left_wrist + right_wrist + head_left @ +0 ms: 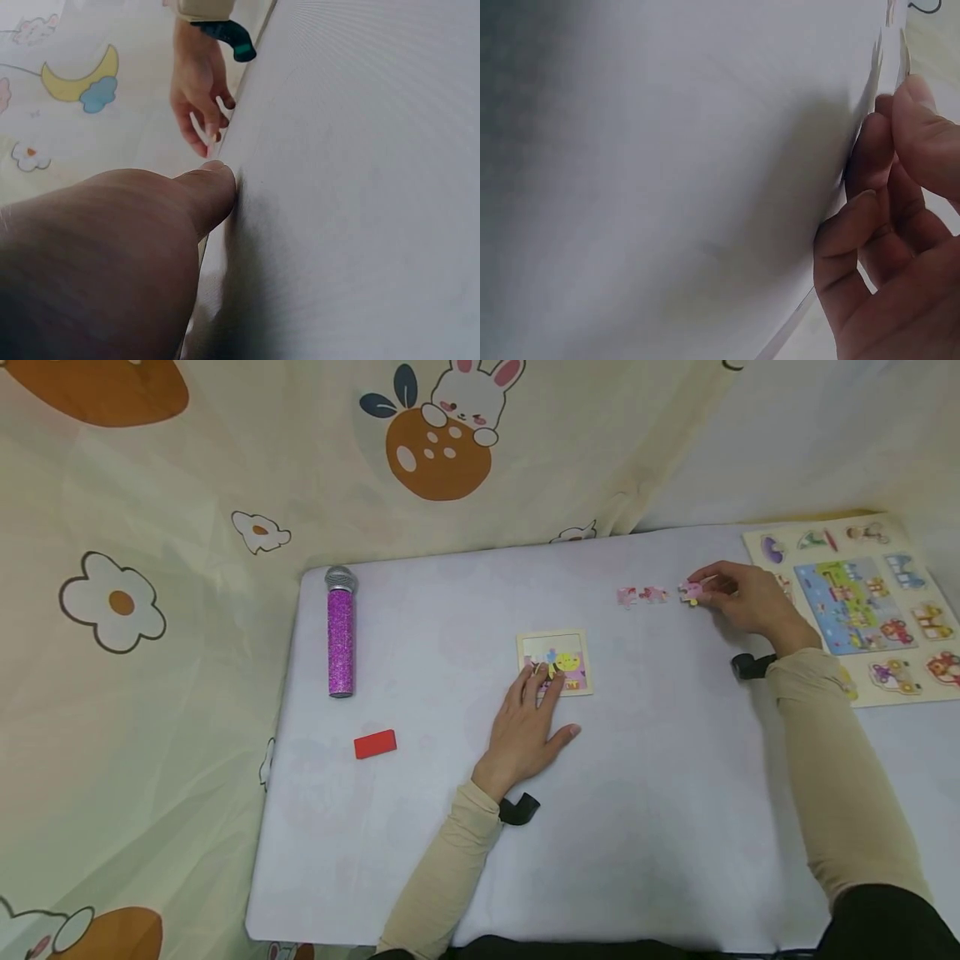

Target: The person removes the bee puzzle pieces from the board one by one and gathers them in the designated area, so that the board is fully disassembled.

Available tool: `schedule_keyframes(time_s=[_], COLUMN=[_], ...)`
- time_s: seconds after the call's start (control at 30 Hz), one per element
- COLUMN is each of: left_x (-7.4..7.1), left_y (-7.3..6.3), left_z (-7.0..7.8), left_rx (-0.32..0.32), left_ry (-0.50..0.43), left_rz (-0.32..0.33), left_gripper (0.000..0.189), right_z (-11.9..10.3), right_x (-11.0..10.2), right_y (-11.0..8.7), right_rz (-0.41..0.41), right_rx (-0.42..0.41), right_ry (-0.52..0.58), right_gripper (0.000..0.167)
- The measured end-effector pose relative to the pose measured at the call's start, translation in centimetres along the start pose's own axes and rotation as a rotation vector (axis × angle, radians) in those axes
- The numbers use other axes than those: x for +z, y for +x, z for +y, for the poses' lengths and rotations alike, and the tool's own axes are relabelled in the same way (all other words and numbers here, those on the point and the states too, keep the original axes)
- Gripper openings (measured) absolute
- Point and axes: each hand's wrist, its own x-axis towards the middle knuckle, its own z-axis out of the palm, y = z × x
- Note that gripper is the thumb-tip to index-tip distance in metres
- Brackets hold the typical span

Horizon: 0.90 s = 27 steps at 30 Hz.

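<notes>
My left hand [523, 731] rests with its fingertips on the lower part of a small framed jigsaw puzzle [567, 665], fingers extended and thumb spread to the side. A yellow and pink picture shows inside that frame; its upper part is pale, and the fingers cover some of the rest. My right hand [742, 597] pinches a pink jigsaw piece [691, 592] between thumb and fingers, at or just above the table. Left of it lie two loose reddish-pink jigsaw pieces [653, 595], side by side. The right wrist view shows the right hand's curled fingers [874, 154] close to the white tabletop.
A large puzzle board [885, 681] with colourful pictures lies at the right, partly under the right forearm. On the left are a glittery purple microphone [341, 639] and a red block [375, 744]. A patterned curtain [187, 693] hangs behind and left of the white table [637, 843].
</notes>
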Motion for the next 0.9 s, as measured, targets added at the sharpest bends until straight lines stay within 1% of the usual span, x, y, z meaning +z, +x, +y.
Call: schedule_keyframes(time_s=[0.2, 0.47, 0.7, 0.9], left_x=[0.07, -0.19, -0.12, -0.05], left_y=[-0.03, -0.05, -0.04, -0.01], left_z=[-0.02, 0.10, 0.05, -0.01], left_rx=[0.010, -0.003, -0.003, 0.003], left_ry=[0.013, 0.013, 0.020, 0.017], left_rz=[0.019, -0.009, -0.009, -0.007], left_gripper=[0.082, 0.082, 0.082, 0.082], right_z=[-0.05, -0.03, 0.02, -0.10], right_x=[0.03, 0.14, 0.03, -0.02], right_y=[0.11, 0.41, 0.48, 0.35], right_rz=[-0.015, -0.012, -0.010, 0.012], right_rx=[0.008, -0.011, -0.007, -0.009], right_ry=[-0.014, -0.041, -0.061, -0.046], right_gripper=[0.033, 0.032, 0.034, 0.037])
